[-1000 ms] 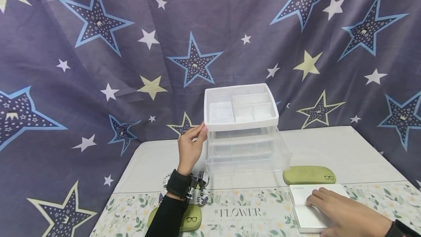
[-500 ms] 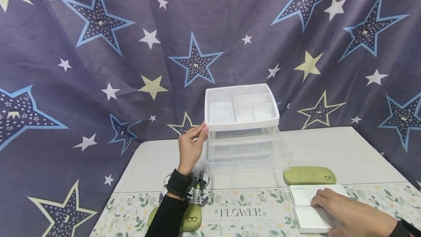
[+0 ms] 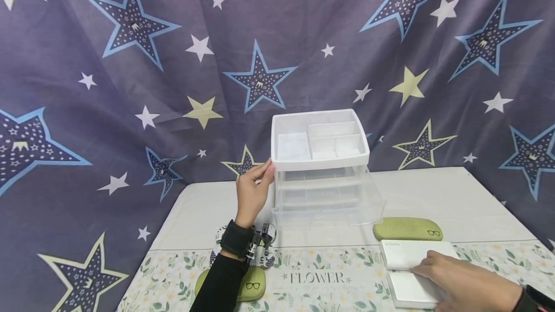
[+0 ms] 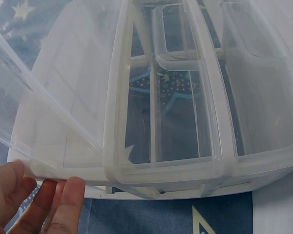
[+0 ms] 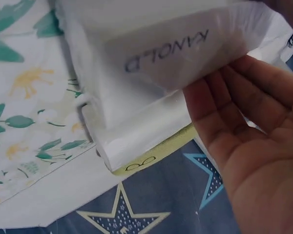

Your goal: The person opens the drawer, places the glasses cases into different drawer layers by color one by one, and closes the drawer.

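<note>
My left hand (image 3: pixel 251 194) pinches the front left corner of a plastic drawer organizer (image 3: pixel 323 163) between thumb and fingertips. The organizer has a white divided top tray and clear drawers below. In the left wrist view, the fingertips are right at the pale frame (image 4: pixel 112 122) of the organizer. My right hand (image 3: pixel 470 278) grips a white box (image 3: pixel 401 254) marked KANOLD, its fingers along the edge in the right wrist view. A second white box (image 3: pixel 407 290) lies in front of it in the head view. Part of both boxes is hidden by the right hand.
A green glasses case (image 3: pixel 405 229) lies behind the white boxes, another green case (image 3: pixel 253 285) under the left forearm. Black-and-white printed packets (image 3: pixel 266 256) sit by the left wrist. A floral mat (image 3: pixel 321 292) covers the table front; a star-patterned curtain (image 3: pixel 325 81) hangs behind.
The right hand has moved slightly right, and the near edge of the KANOLD box has come up, showing its front face. The left hand keeps its hold on the organizer.
</note>
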`<state>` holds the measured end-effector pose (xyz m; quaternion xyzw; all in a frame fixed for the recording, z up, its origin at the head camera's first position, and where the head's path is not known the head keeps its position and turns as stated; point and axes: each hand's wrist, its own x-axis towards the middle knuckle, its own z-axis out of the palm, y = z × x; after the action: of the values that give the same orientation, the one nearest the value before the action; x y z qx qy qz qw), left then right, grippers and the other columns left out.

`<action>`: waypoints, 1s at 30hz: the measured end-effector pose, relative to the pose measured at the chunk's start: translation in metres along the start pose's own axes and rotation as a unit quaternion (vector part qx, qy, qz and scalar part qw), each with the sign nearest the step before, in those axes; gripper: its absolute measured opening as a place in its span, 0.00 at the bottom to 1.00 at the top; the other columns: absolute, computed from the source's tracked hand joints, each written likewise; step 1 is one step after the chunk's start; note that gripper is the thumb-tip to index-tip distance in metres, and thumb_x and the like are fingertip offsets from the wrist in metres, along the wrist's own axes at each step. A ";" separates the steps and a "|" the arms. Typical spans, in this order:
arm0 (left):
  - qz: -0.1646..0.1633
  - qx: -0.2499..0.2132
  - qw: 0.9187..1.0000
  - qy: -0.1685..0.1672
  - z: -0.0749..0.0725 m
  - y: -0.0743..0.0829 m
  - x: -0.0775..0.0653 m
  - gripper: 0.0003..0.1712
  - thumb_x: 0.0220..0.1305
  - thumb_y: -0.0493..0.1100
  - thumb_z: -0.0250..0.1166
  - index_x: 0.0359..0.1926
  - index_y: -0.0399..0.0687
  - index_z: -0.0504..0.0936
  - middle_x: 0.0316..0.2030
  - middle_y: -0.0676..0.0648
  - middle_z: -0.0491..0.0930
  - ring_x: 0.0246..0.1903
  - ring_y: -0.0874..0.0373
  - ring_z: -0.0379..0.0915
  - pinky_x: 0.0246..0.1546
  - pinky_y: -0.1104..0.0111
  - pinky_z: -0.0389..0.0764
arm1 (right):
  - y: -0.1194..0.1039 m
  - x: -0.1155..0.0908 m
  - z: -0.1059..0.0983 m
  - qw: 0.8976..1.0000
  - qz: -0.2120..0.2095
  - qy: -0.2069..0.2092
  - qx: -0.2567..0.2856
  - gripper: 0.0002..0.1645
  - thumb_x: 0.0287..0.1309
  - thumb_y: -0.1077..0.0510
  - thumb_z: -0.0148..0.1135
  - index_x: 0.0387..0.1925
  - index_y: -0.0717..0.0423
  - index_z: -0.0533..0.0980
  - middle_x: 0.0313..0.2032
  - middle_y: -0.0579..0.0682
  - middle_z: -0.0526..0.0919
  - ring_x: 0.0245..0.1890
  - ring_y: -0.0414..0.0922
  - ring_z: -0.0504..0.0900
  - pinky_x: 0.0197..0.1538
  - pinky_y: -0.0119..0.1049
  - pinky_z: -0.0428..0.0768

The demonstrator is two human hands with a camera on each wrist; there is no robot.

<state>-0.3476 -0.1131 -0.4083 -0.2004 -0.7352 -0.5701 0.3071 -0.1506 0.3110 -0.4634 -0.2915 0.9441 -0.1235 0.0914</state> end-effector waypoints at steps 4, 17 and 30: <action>-0.001 -0.001 1.000 -0.001 0.000 0.000 0.000 0.17 0.69 0.43 0.69 0.55 0.41 0.86 0.44 0.41 0.88 0.36 0.47 0.88 0.35 0.73 0.86 | 0.000 0.000 0.000 1.000 -0.016 0.005 -0.013 0.40 0.40 0.42 0.83 0.57 0.50 0.82 0.44 0.43 0.81 0.38 0.30 0.73 0.34 0.35 0.81; -0.006 0.009 1.000 -0.007 -0.001 -0.006 -0.001 0.18 0.70 0.47 0.69 0.56 0.46 0.86 0.45 0.46 0.88 0.36 0.54 0.88 0.37 0.74 0.86 | 0.008 -0.002 -0.035 0.999 -0.005 0.014 -0.030 0.40 0.43 0.41 0.82 0.54 0.60 0.82 0.47 0.48 0.82 0.46 0.44 0.81 0.40 0.41 0.85; -0.006 0.017 1.000 -0.009 -0.001 -0.006 0.000 0.18 0.71 0.48 0.68 0.56 0.44 0.86 0.45 0.45 0.88 0.36 0.54 0.87 0.37 0.73 0.87 | 0.037 0.005 -0.087 0.997 0.014 0.054 -0.046 0.41 0.40 0.47 0.84 0.54 0.66 0.81 0.40 0.44 0.79 0.34 0.31 0.69 0.29 0.30 0.75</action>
<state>-0.3514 -0.1153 -0.4123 -0.1961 -0.7485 -0.5579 0.3001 -0.1954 0.3537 -0.3915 -0.2749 0.9565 -0.0937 0.0288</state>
